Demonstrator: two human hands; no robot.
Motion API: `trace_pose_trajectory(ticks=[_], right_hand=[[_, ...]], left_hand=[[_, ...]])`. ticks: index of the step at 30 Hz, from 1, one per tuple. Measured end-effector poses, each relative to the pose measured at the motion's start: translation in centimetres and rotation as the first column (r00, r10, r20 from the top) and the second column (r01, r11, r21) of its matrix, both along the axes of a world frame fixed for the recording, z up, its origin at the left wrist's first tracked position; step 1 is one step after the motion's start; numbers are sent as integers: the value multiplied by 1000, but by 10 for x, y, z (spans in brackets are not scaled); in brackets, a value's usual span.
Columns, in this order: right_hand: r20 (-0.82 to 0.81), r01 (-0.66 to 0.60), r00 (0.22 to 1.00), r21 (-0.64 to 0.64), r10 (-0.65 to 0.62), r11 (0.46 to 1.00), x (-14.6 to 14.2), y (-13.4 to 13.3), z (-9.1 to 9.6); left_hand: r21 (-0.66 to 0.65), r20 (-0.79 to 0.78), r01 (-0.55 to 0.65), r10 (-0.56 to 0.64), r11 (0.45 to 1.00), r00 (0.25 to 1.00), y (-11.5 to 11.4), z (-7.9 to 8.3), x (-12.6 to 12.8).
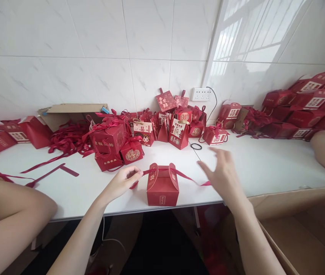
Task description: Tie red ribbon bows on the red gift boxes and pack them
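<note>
A red gift box (162, 190) stands upright at the table's front edge, between my hands. Its two rounded top flaps lean together, and a red ribbon (185, 177) threads through them, leaving a tail on each side. My left hand (125, 178) pinches the left tail between thumb and fingers, just beside the box. My right hand (222, 170) hovers to the right with thumb and fingers apart, near the free end of the right tail, and nothing shows in it. The ribbon's right end hangs down toward the table.
Behind stand several finished red boxes (109, 139) and a pile of loose ribbons (72, 137). More boxes (308, 114) are stacked at right. An open cardboard carton (282, 196) sits front right. Other people's arms (16, 206) reach in from both sides. A power strip (201, 94) is on the wall.
</note>
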State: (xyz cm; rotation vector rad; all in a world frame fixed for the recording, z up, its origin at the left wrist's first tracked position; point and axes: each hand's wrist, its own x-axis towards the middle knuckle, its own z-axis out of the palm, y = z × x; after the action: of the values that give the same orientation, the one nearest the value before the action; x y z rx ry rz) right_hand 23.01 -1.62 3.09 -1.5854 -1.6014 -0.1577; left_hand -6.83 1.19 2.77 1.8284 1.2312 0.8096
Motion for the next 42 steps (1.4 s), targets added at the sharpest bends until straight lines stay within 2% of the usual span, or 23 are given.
trace_pose_trajectory(ticks=[1,3,4,6,12,17,21,25,27,31,33,35,37,40,42], right_hand=[[0,-137,991,-57,137,989,-11,0,1],[-53,-349,937,-212,346,913,-31,1,3],[-86,-406,913,-267,398,874,-38,2,4],[-142,-461,887,-308,439,832,-47,3,5],[-306,-544,833,-294,462,786,-44,7,1],[-577,-601,735,-309,357,737,-36,6,4],[-665,-598,688,-293,290,746,-26,4,8],[-761,-616,599,-241,247,750,-12,5,2],[-753,-602,622,-282,217,747,-7,6,-1],[-546,-501,808,-438,222,746,-13,10,-2],[-479,-496,836,-449,268,744,-23,12,1],[-469,-537,821,-443,325,717,-34,14,5],[-498,-611,775,-428,390,666,-42,17,7],[-614,-746,643,-369,458,554,-44,20,6],[-678,-788,584,-338,447,515,-41,22,4]], left_hand=[[-23,12,8,-8,1000,1000,0,1,0],[-63,29,18,-16,998,999,-1,2,2],[-72,32,20,-18,997,999,-2,3,3],[-76,39,26,-23,997,999,-3,5,4],[-136,137,42,-23,990,990,-1,5,6],[-202,184,19,19,979,983,5,2,12],[-255,188,-11,61,967,980,9,1,18],[-260,139,-9,47,966,989,10,-1,22],[-241,134,15,19,970,991,10,-3,23],[-234,153,29,8,972,988,11,-6,24],[-234,168,27,13,972,986,12,-7,24],[-230,185,34,10,973,983,13,-9,23],[-225,189,43,0,974,982,13,-10,21],[-224,184,49,-7,973,983,12,-12,16],[-226,196,46,-1,973,981,12,-14,14]])
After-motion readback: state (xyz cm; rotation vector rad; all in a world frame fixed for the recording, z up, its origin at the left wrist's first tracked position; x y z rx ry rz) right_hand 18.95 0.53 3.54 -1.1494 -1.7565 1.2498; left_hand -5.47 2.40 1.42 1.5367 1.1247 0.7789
